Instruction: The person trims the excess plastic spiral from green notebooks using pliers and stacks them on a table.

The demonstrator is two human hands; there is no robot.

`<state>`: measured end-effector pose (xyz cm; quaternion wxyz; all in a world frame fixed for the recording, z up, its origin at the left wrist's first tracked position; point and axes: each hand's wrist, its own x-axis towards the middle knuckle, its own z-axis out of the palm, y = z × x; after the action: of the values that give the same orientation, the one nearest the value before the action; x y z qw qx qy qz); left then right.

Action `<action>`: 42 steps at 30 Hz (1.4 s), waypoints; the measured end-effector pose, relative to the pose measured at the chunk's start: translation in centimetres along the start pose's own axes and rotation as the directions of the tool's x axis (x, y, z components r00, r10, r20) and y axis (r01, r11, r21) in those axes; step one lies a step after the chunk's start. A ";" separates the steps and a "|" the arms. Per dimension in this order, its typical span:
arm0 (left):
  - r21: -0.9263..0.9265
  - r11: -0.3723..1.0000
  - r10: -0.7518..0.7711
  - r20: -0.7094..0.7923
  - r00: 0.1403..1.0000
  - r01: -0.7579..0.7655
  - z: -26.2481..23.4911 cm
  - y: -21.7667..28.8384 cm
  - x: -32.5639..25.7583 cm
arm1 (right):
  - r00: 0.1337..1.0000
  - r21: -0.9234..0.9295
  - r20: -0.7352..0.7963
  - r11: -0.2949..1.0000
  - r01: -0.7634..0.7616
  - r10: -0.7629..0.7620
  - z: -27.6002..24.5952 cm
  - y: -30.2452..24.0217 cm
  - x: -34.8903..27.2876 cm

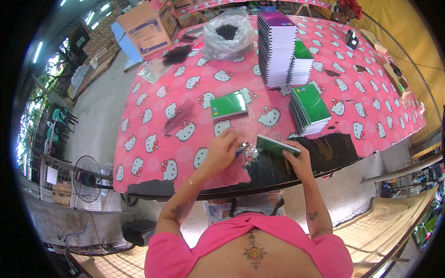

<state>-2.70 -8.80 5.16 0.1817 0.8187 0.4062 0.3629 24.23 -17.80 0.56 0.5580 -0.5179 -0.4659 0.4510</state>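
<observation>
My right hand (300, 160) is closed on a green-covered notebook (277, 145), held tilted at the near edge of the table with its edge toward my left hand. My left hand (224, 149) is to the left of it, fingers bent and drawn together low over the tabletop. What those fingers hold, if anything, I cannot make out. Beside the fingertips is a small tool with blue on it (241, 150), partly hidden. Beyond my left hand a green notebook (229, 105) lies flat. Loose black spiral binding coils (178, 118) lie to its left.
A short stack of green spiral notebooks (309, 109) stands at right. Behind it rise a tall notebook stack (277, 51) and a green-topped one (301, 62). A plastic bag of black coils (229, 34) and a cardboard box (147, 28) are farther back. A fan (87, 179) stands left.
</observation>
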 end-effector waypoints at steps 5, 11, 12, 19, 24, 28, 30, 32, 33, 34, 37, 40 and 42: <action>-0.215 0.977 0.009 0.057 0.998 0.003 1.3 1.9 0.0 | 0.997 -0.024 0.046 0.997 -0.068 0.069 -0.1 -0.6 -0.2; -0.178 0.983 0.054 0.010 0.999 -0.051 2.0 1.8 1.0 | 0.996 -0.018 0.087 1.000 -0.012 0.014 -0.5 -0.1 -0.1; -0.175 0.983 0.054 0.020 0.998 -0.050 2.1 1.4 1.1 | 0.994 -0.011 0.106 1.000 -0.019 0.020 -0.5 -0.1 -0.1; -0.192 0.975 0.138 0.143 0.980 -0.110 1.5 0.3 2.0 | 0.984 -0.010 0.172 0.999 -0.035 0.036 -1.0 0.5 0.1; -0.157 0.967 0.241 0.291 0.926 -0.202 1.6 0.1 2.7 | 0.981 -0.057 0.165 0.992 0.115 -0.104 -0.8 0.2 0.0; -0.072 0.957 0.287 0.342 0.895 -0.279 1.3 -0.1 3.6 | 0.985 -0.099 0.148 0.990 0.101 -0.086 -0.6 -0.1 -0.3; -0.100 0.963 0.270 0.416 0.868 -0.251 1.3 -0.3 3.8 | 0.985 -0.082 0.169 0.997 -0.001 0.014 -0.8 0.1 -0.8; -0.153 0.973 0.222 0.453 0.863 -0.170 1.3 0.4 3.6 | 0.984 -0.060 0.139 0.991 0.123 -0.114 -0.5 0.5 -0.7; -0.153 0.973 0.223 0.451 0.864 -0.172 1.0 1.4 3.6 | 0.982 -0.065 0.130 0.987 0.147 -0.137 -0.3 0.1 -0.8; 0.030 0.961 0.243 0.388 0.889 -0.276 0.8 2.5 3.6 | 0.981 -0.066 0.131 0.987 0.150 -0.140 -0.1 -0.1 -0.9; 0.357 0.862 0.281 0.254 0.926 -0.359 2.5 3.5 1.9 | 0.996 0.029 0.068 0.998 0.053 -0.055 1.3 -0.9 -1.4; 0.518 0.778 0.300 0.192 0.934 -0.356 5.8 2.6 -2.6 | 0.997 0.167 -0.080 0.986 0.013 0.001 1.9 -1.5 -1.7; 0.479 0.797 0.314 0.192 0.930 -0.369 5.1 3.4 -3.3 | 0.997 0.094 -0.059 0.995 0.045 -0.040 2.0 -1.3 -1.7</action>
<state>1.57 -13.46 2.31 -0.0877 0.9146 0.3227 0.2273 21.99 -19.26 1.84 0.6045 -0.4935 -0.4387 0.4457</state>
